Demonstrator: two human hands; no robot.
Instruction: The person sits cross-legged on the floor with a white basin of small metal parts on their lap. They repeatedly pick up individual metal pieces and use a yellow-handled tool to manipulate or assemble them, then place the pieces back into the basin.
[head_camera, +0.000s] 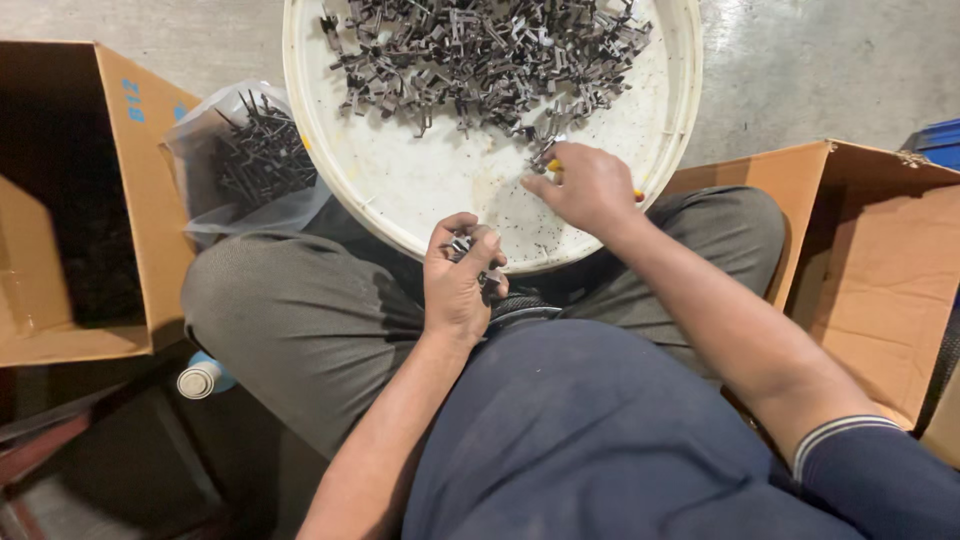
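A few small metal clips (466, 246), judged stiff, light and best pinched by their edges, are clenched in the left hand (458, 285) at frame centre. A clip is grasped by the right hand (585, 185) above, inside the white tub (420, 190) holding the clip pile (480, 55).

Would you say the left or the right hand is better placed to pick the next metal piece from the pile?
Probably the right hand: it reaches over the white tray, beside the pile. The left hand already holds pieces.

Dull dark metal clips (490, 55); scuffed white plastic tub (420, 180); matt brown cardboard boxes (880, 250); clear glossy plastic bag (205, 150).
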